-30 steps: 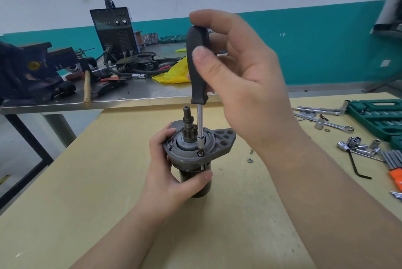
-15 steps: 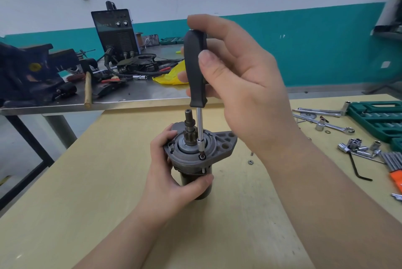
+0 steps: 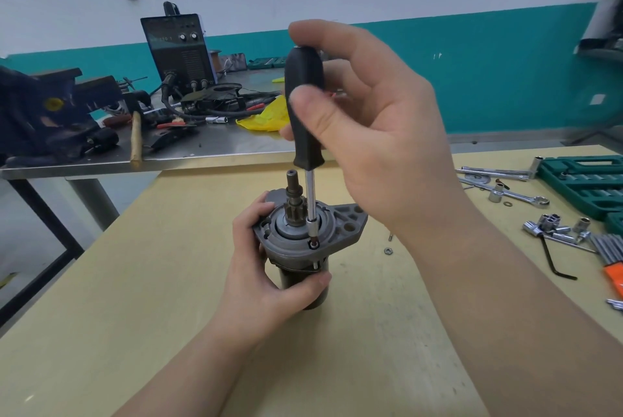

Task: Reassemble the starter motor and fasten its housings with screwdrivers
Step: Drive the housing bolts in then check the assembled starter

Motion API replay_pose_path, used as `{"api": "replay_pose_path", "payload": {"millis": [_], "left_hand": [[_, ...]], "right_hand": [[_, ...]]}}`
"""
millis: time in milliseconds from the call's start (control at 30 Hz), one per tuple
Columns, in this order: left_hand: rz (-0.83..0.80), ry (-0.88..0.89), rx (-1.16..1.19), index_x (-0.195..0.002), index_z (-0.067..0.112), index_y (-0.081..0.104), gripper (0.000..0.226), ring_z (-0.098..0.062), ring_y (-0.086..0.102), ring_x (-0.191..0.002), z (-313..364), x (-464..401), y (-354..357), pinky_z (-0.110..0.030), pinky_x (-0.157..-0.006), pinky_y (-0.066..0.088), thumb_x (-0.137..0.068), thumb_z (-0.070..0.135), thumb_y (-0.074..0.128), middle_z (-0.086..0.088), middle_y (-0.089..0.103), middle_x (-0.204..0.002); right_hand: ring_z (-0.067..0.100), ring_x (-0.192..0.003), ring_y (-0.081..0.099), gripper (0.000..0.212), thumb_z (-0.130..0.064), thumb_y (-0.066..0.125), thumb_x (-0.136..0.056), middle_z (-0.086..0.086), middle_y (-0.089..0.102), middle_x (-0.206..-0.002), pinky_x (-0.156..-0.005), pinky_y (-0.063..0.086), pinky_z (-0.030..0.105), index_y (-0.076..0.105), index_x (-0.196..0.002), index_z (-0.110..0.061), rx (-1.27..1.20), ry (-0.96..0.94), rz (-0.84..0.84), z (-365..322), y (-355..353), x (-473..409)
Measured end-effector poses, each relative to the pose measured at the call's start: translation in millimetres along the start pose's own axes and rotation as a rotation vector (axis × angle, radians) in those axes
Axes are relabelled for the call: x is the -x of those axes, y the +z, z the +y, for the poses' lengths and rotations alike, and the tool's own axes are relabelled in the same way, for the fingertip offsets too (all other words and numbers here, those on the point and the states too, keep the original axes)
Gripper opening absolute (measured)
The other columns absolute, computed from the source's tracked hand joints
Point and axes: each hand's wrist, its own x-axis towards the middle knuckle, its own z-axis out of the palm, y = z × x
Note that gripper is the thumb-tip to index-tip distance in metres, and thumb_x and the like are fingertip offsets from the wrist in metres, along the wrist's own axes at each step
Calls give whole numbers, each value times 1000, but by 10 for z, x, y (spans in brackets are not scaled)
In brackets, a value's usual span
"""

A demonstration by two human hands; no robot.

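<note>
Now your left hand is gripping the motor upright mid-bench, your right hand pinching the screwdriver on its screw.

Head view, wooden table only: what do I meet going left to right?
Left hand gripping the starter motor → screwdriver tip on the housing screw → loose nut → black hex key → green socket case.

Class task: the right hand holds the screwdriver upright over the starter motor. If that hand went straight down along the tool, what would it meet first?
Most likely the pinion shaft beside the screwdriver; depth from the right hand is unclear.
</note>
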Motion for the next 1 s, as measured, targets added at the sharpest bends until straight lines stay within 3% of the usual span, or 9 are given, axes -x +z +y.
{"api": "replay_pose_path", "payload": {"millis": [167,233,333,433,533,667,767,833,1000], "left_hand": [[-1,13,-18,-146,37,38,100,-24,49,-148,-4,6,-4,-35,-116,46,-63,28,93,4,39,-165],[-2,11,-16,-146,38,39,100,-25,49,-148,-2,9,-5,-32,-115,46,-63,27,93,4,39,-165],[-3,4,-17,-147,36,38,101,-25,48,-148,-2,14,-10,-35,-116,46,-63,29,93,4,39,-165],[-2,11,-15,-149,30,37,103,-25,46,-150,-12,11,-15,-43,-118,42,-63,30,94,3,37,-167],[-3,23,-20,-147,34,38,101,-26,46,-150,-19,6,-17,-42,-118,43,-64,30,94,3,36,-167],[-5,21,-5,-147,37,39,99,-26,49,-148,-22,10,-15,-31,-114,46,-64,29,94,4,37,-166],[-7,29,-4,-146,38,39,99,-25,49,-148,-24,6,-12,-28,-114,46,-65,29,94,5,37,-167],[-6,32,-8,-147,36,39,99,-25,47,-150,-28,8,-12,-37,-117,44,-65,29,94,5,37,-168],[-2,20,-12,-146,36,39,98,-24,46,-151,-16,16,-6,-40,-119,43,-65,30,93,8,36,-167]], "right_hand": [[11,-83,68,34,-11,72,-100,-12,68,-99,-80,63,41,63,-128,-27,49,-38,15,26,8,-20],[22,-94,72,28,-11,62,-104,-5,72,-103,-87,63,46,63,-130,-24,-16,-15,-4,38,-4,-12],[33,-93,74,29,-8,55,-107,9,73,-107,-80,64,37,62,-131,-22,-78,18,-33,19,-16,-1],[18,-81,69,33,-12,69,-101,-6,69,-99,-78,65,46,61,-129,-28,23,-14,-15,5,13,-9],[13,-81,67,31,-16,73,-100,-10,68,-96,-77,61,39,62,-126,-29,33,-29,-9,17,20,-19],[34,-94,75,26,-13,52,-110,15,72,-107,-80,64,36,61,-133,-20,-91,20,-59,13,-22,1],[26,-84,74,30,-10,62,-105,3,71,-98,-76,66,42,61,-132,-23,-16,6,-46,-3,-5,2],[23,-76,67,35,-12,73,-99,-7,66,-91,-70,64,47,63,-128,-28,55,-16,-12,5,14,-9],[26,-90,76,27,-16,61,-106,4,73,-98,-84,65,54,64,-131,-25,-44,20,-30,37,-3,-3]]}}
